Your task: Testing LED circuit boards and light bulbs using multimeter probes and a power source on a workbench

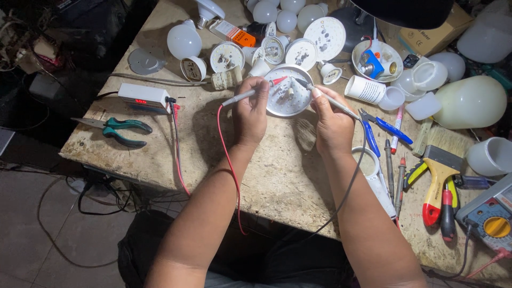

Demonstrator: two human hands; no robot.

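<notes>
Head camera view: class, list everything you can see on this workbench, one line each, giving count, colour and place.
Round LED board: one, white, centre, under both probe tips.
Red probe: one, red tip and lead, in the left hand.
Black probe: one, dark lead, in the right hand.
Tester box: one, white with red display, left.
Pliers: one, green handles, far left.
Bulb domes: several, white, along the back.
Paintbrush: one, yellow and red handle, right.
Multimeter: one, grey with yellow dial, right edge.
Left hand: grips the red probe.
Right hand: grips the black probe.
</notes>
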